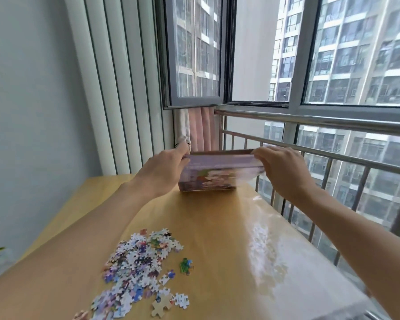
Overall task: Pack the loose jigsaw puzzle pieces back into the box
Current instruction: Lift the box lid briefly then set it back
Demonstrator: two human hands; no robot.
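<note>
Daylight from a tall window [263, 54] with grey frames fell on a glossy, honey-coloured wooden table [217, 227], its right side bright with glare beside a steel railing [321, 122]. Pale vertical slats ran down the wall at far left, and a pink curtain [200, 129] hung in the far corner.

At the far end of the table the box [214, 172] sat with one lower edge on the wood, printed in soft purples with a blurred picture on its near face. It looked like thin, smooth cardboard, rectangular and shallow. The left hand [164, 172] gripped its left end, fingers wrapped over the top edge. The right hand [284, 168] pinched the right end, fingertips curled over the rim. Motion blur smeared that side, so whether a lid was separating from the base could not be told.

The puzzle pieces [139, 262] lay loose in a heap at the near left, well apart from the box: small, flat, knobbed card shapes, glossy and multicoloured, a few showing plain brown backs. A green cluster [185, 265] sat just right of the heap.

The step in hand appeared to be opening or positioning the box; none of the pieces seemed packed. The next move probably called for setting the open base flat near the heap, then scooping handfuls in, since such light pieces would scatter easily on the slick surface.
</note>
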